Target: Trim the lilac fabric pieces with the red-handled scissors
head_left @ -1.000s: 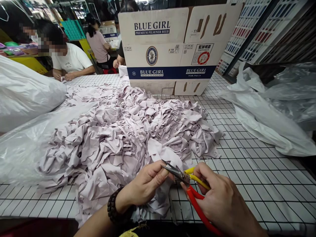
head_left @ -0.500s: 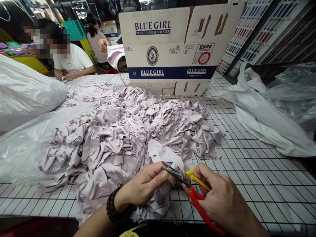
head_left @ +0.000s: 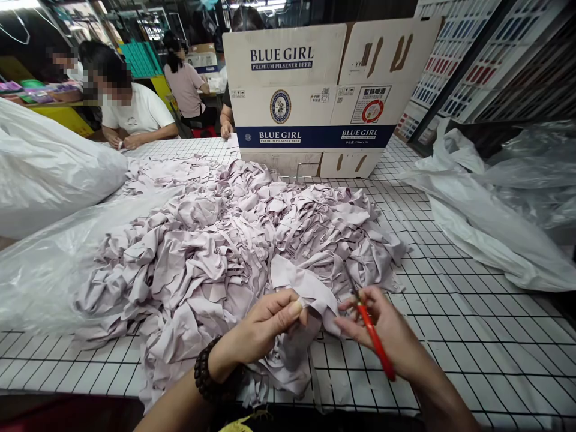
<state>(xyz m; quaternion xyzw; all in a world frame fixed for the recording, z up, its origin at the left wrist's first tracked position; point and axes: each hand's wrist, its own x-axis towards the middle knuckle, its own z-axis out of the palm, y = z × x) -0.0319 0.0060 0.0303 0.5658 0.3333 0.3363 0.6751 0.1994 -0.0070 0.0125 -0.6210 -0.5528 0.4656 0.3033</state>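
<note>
My left hand (head_left: 267,321) is closed in a pinch on the edge of a pale lilac cloth piece (head_left: 306,285), with a dark beaded bracelet (head_left: 207,369) on that wrist. In my right hand (head_left: 391,336) is a pair of small scissors (head_left: 376,342); a red handle shows, and the dark blades point away from me. The thumb and fingers of this hand are at the right end of the same cloth piece; whether they grip it I cannot tell. Behind and left of both hands spreads a large heap of matching cloth pieces (head_left: 202,252).
A beer carton (head_left: 310,90) stands upright behind the heap on the grid-patterned table (head_left: 454,354). Clear plastic bags (head_left: 49,174) lie at the left and a white plastic bag (head_left: 490,228) at the right. Several people sit beyond, one person (head_left: 139,114) in white at the table's far side.
The scissors have swung away from the left fingertips, from pointing left to pointing forward. My right hand has moved to the cloth's right end. Behind the carton, a co-worker's hand has lowered to the table.
</note>
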